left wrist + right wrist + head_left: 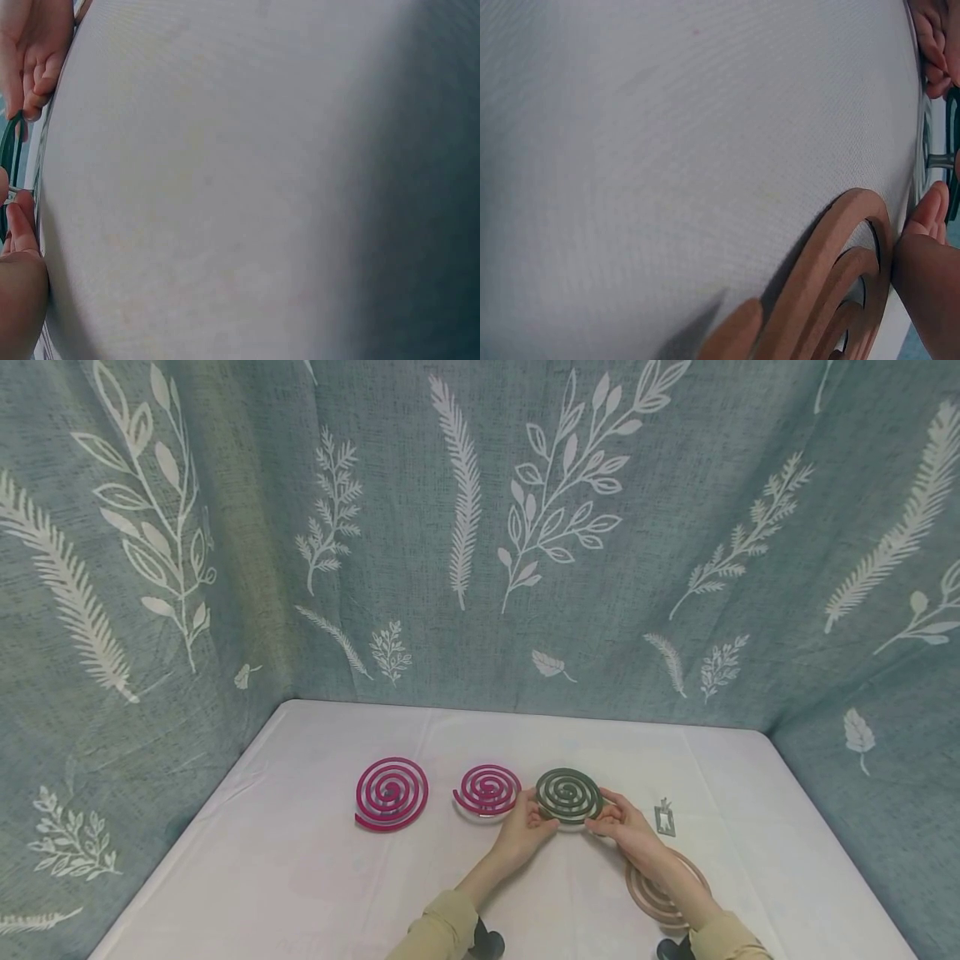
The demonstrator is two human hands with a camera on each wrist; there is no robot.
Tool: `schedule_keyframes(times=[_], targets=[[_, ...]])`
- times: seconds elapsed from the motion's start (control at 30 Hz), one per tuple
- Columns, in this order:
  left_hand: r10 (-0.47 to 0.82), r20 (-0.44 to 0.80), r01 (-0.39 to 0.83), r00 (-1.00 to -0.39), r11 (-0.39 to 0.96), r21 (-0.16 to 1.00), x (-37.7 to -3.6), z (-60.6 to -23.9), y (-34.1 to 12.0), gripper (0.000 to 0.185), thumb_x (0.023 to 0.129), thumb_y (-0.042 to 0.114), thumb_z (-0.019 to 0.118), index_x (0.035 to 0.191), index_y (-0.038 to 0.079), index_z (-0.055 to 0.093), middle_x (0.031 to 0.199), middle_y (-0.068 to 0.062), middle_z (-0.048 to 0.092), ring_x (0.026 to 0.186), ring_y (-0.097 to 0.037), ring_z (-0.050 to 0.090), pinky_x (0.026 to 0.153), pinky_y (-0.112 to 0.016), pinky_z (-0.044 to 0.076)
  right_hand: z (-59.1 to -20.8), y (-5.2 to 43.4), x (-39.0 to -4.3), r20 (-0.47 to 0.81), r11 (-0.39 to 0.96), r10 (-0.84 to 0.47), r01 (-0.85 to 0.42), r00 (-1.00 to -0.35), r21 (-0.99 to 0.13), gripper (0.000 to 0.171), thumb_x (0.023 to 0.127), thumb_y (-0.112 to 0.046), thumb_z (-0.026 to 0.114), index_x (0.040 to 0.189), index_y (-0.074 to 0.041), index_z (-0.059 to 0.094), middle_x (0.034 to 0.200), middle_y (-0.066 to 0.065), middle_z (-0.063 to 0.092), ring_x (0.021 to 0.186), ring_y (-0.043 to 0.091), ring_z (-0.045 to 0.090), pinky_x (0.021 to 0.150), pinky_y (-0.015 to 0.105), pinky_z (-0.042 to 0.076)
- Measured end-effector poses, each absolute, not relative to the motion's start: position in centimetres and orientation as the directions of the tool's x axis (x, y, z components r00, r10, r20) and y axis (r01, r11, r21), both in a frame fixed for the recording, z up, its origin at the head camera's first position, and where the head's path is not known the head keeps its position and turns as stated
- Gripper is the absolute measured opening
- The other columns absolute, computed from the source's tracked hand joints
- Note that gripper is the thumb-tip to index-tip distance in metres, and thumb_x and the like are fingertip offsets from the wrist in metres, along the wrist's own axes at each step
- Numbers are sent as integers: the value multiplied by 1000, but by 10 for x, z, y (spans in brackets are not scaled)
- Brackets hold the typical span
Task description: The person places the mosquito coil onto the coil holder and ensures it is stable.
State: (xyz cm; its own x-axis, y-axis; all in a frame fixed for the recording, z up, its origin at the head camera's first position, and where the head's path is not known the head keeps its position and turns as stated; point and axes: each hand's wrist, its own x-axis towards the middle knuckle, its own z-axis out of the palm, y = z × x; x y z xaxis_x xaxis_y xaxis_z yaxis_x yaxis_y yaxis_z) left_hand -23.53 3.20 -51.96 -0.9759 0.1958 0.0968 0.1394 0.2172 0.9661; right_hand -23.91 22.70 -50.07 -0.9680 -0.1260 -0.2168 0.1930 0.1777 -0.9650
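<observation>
A dark green mosquito coil (568, 769) is raised a little off the table, with both hands at its edges. My left hand (521, 835) pinches its left side between thumb and fingers. On the opposite side my right hand (628, 833) grips the rim likewise. Under the coil, a metal stand's peg (939, 160) shows in the right wrist view; whether the coil sits fully on it cannot be told. Just left of my left hand, a smaller-looking pink coil (489, 767) sits raised on its stand. A brown coil (637, 893) lies partly hidden below my right forearm.
Farther left is another pink coil (392, 760) with something metal at its centre. A flat metal coil stand (665, 821) lies right of my right hand. The white table (300, 860) is bordered by patterned teal curtains (495, 652) behind and at the sides.
</observation>
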Motion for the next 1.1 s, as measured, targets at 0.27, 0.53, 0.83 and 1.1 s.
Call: schedule_keyframes(times=[0.27, 0.53, 0.83, 1.1], targets=[[210, 105, 145, -972, 183, 972, -214, -479, 28, 60, 80, 3, 61, 127, -15, 29, 96, -24, 52, 77, -14, 45, 64, -12, 40, -503, 227, -240, -217, 189, -115, 193, -969, -963, 74, 78, -8, 66, 137, -2, 23, 81, 0, 52, 67, 8, 51, 70, 19, 44], [210, 101, 142, -972, 188, 972, -212, -476, 28, 59, 81, 3, 61, 127, -15, 29, 97, -24, 52, 78, -15, 46, 65, -12, 40, -503, 227, -241, -214, 186, -119, 189, -970, -964, 74, 78, -8, 66, 137, -1, 23, 81, 1, 52, 67, 7, 50, 70, 19, 44], [191, 102, 140, -976, 199, 970, -217, -483, 30, 60, 79, 2, 62, 127, -15, 29, 95, -24, 52, 74, -13, 44, 62, -12, 38, -503, 227, -240, -218, 185, -117, 194, -969, -963, 73, 77, -8, 66, 137, -1, 24, 81, 1, 53, 67, 7, 50, 71, 19, 44], [182, 99, 141, -978, 232, 962, -231, -510, 33, 62, 80, 8, 63, 130, -9, 30, 94, -15, 55, 72, -5, 42, 63, -12, 39, -503, 227, -240, -223, 182, -115, 200, -968, -963, 73, 77, -8, 66, 137, -2, 24, 83, 1, 53, 68, 8, 51, 71, 19, 44]])
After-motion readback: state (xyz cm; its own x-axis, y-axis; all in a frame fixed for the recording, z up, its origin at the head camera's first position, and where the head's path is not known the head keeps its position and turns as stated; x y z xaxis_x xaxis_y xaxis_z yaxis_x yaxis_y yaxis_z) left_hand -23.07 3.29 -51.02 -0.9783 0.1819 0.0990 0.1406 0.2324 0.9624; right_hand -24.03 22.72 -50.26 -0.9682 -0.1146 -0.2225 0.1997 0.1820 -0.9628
